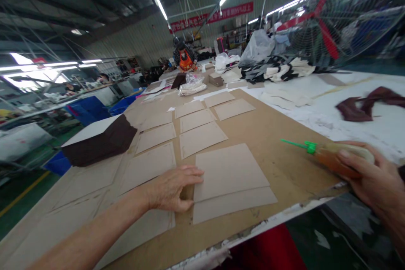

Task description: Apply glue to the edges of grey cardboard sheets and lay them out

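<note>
Left hand [172, 187] resting spread, thumb apart from fingers, fingertips touching left edge of upper sheet [229, 168]. Upper sheet overlapping lower sheet [236, 206], both lying near table's [268, 135] near edge. Right hand [371, 175] gripping bottle [329, 158] above near right corner, green nozzle [311, 147] pointing left. Other sheets [202, 138] lying in rows toward left and far edges. Dark stack [101, 147] sitting at left edge.

Left hand [175, 189] palm-down (thumb spread apart), right hand [368, 173] curled.
</note>
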{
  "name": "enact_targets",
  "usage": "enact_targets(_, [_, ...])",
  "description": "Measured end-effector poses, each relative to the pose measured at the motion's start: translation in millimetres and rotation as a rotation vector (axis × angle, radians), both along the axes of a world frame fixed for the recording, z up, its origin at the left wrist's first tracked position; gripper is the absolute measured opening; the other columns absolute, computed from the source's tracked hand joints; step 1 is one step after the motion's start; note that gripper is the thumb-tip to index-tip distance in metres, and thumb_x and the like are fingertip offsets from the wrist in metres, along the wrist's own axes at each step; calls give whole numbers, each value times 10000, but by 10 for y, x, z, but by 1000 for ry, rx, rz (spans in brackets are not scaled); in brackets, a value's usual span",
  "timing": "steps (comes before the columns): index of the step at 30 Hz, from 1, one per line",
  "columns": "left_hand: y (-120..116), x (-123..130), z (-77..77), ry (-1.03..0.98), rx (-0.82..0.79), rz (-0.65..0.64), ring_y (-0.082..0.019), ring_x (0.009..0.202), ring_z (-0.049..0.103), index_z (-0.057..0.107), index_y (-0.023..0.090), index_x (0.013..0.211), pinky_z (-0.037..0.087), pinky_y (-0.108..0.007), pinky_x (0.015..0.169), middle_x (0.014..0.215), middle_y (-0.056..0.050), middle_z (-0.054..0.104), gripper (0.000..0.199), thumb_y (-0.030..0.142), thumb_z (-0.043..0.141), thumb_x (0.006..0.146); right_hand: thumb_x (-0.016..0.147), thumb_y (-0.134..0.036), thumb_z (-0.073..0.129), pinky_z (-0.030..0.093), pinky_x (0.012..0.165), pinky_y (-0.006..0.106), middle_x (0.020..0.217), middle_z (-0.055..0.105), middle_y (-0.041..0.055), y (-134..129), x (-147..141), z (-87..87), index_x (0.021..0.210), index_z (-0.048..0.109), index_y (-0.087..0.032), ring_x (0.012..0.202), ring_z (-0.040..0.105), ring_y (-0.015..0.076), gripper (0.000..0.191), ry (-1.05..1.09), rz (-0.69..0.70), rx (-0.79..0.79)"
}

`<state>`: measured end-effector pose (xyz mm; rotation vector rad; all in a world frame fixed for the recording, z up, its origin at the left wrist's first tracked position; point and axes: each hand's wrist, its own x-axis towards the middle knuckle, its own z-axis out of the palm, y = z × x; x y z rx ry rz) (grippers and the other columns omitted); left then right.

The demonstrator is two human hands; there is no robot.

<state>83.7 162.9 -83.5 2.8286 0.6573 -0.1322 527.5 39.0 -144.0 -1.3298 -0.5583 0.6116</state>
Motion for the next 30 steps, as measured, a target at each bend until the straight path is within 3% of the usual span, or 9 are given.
enact_targets(3, [-13,-30,-6,-9,1,16,-249,1288,443,556,188,1259,347,-427,1110,1376,-90,519,618,236,657,651,627,-354,835,473,490,187,832,593,50,-59,-183,124,930,658,-208,673,562,165,379,233,178,49])
enact_targets(6, [-24,-47,14,-23,1,24,-257,1288,444,562,190,1247,367,-444,1099,1365,-89,529,600,214,640,653,636,-399,826,501,451,190,902,637,82,-140,-405,167,1026,672,-192,654,595,181,467,388,349,-73])
enact_targets(10, [-28,-43,45,-22,-4,5,-249,1302,429,535,192,1270,361,-452,1105,1373,-84,521,588,183,601,686,728,-392,760,449,354,148,1135,625,141,-229,-663,190,1124,643,-175,591,619,159,466,477,707,-122])
enact_targets(12, [-25,-38,43,-24,-2,1,-247,1306,423,526,200,1277,355,-454,1110,1376,-78,518,589,179,595,693,791,-397,706,426,331,127,1198,599,157,-252,-745,195,1153,628,-170,525,604,120,434,487,804,-116])
enact_targets(15, [-20,-39,16,-36,12,-5,-243,1309,418,519,207,1277,347,-450,1118,1375,-72,517,584,180,593,698,850,-377,652,428,334,114,1239,575,166,-264,-813,181,1192,602,-165,467,571,75,405,450,855,-123])
enact_targets(19, [-29,-61,-27,-56,30,-19,-243,1303,421,508,200,1276,342,-442,1124,1373,-77,514,576,199,599,707,885,-355,616,441,374,113,1260,558,153,-263,-846,132,1229,566,-173,579,588,94,392,405,867,-109])
enact_targets(30, [-42,-148,-156,-112,61,-15,-247,1337,353,391,226,1360,320,-433,1131,1412,-72,451,669,221,610,728,838,-419,638,380,371,115,1255,547,134,-330,-874,108,1275,557,-216,533,530,65,488,324,898,-108])
